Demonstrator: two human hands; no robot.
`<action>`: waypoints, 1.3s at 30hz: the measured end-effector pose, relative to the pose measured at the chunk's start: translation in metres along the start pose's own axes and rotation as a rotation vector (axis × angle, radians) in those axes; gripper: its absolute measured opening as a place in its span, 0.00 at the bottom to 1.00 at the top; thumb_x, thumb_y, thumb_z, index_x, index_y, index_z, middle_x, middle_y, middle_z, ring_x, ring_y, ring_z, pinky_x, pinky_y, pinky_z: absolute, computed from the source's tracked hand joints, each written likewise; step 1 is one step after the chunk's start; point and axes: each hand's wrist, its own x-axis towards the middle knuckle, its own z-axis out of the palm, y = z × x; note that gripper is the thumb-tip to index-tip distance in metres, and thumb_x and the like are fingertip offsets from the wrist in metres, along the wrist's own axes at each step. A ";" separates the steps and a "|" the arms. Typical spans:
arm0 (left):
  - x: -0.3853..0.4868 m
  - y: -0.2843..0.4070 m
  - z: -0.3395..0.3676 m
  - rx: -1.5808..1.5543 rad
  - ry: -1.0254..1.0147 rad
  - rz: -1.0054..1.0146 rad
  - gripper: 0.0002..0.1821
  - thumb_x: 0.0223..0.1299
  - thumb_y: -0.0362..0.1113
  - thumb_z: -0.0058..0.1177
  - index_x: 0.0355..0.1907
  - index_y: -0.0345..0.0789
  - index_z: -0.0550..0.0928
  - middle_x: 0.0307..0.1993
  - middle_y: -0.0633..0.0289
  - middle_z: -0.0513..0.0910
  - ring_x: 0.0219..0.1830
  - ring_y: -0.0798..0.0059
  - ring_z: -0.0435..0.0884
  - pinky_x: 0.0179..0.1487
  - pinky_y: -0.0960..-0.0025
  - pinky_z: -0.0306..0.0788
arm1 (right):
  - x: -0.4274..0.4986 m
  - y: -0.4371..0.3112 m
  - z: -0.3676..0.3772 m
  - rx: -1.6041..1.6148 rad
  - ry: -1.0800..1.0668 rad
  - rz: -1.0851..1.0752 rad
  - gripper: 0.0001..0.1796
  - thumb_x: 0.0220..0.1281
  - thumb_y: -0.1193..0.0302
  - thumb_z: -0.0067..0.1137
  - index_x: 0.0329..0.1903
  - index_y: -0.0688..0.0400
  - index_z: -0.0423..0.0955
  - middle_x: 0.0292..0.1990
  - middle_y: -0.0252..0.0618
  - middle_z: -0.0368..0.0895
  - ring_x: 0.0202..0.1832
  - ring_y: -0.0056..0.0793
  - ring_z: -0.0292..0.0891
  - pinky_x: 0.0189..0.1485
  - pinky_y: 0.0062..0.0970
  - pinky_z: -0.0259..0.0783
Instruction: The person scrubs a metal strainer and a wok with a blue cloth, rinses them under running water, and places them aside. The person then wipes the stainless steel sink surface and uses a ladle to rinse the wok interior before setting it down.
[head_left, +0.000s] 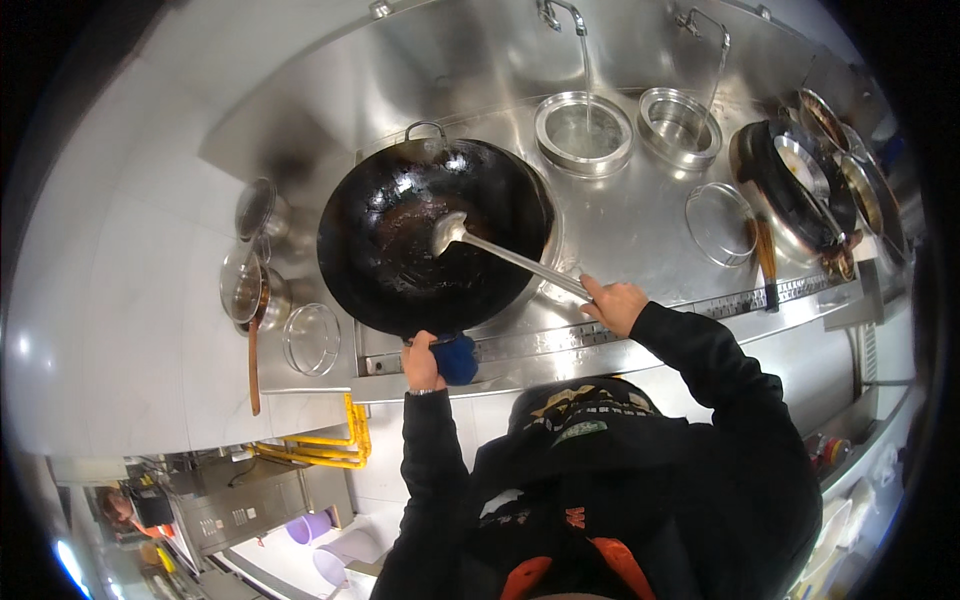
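Note:
A large black wok (397, 277) sits on the steel range, tilted slightly, with dark wet residue inside. My left hand (422, 364) grips its near rim or handle, with a blue cloth (456, 360) bunched beside the fingers. In my right hand (616, 304) is the long handle of a metal wok ladle (517, 262). The ladle's bowl rests in the middle of the wok, apparently touching its surface. A wire loop handle (426, 126) stands at the wok's far edge.
Taps run water into two round steel pots (585, 135) (681, 127) behind. A wire ring (721, 225), a bamboo brush (765, 259) and another wok (780, 195) lie right. Steel pots (259, 210), a wood-handled strainer (255, 352) and a ring (311, 340) stand left. A person (124, 510) is at far lower left.

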 end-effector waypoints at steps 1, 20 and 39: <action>-0.008 0.007 0.001 0.065 0.020 0.049 0.05 0.50 0.31 0.54 0.26 0.30 0.78 0.25 0.65 0.78 0.27 0.75 0.76 0.34 0.72 0.71 | 0.001 0.001 0.009 -0.005 -0.018 0.022 0.29 0.67 0.55 0.52 0.63 0.57 0.60 0.27 0.55 0.81 0.31 0.59 0.80 0.34 0.51 0.74; -0.038 0.077 0.098 0.966 -0.059 0.439 0.19 0.52 0.38 0.52 0.39 0.23 0.82 0.36 0.40 0.85 0.43 0.51 0.83 0.50 0.59 0.72 | 0.021 0.010 0.129 0.492 0.094 0.161 0.23 0.59 0.74 0.51 0.56 0.62 0.56 0.29 0.61 0.80 0.33 0.63 0.79 0.34 0.52 0.73; -0.011 0.044 0.070 0.659 -0.016 0.379 0.14 0.48 0.35 0.53 0.27 0.23 0.78 0.26 0.59 0.78 0.29 0.69 0.73 0.35 0.67 0.69 | 0.011 0.026 0.086 0.685 0.046 0.195 0.15 0.59 0.74 0.51 0.50 0.60 0.64 0.32 0.60 0.80 0.37 0.61 0.80 0.40 0.51 0.74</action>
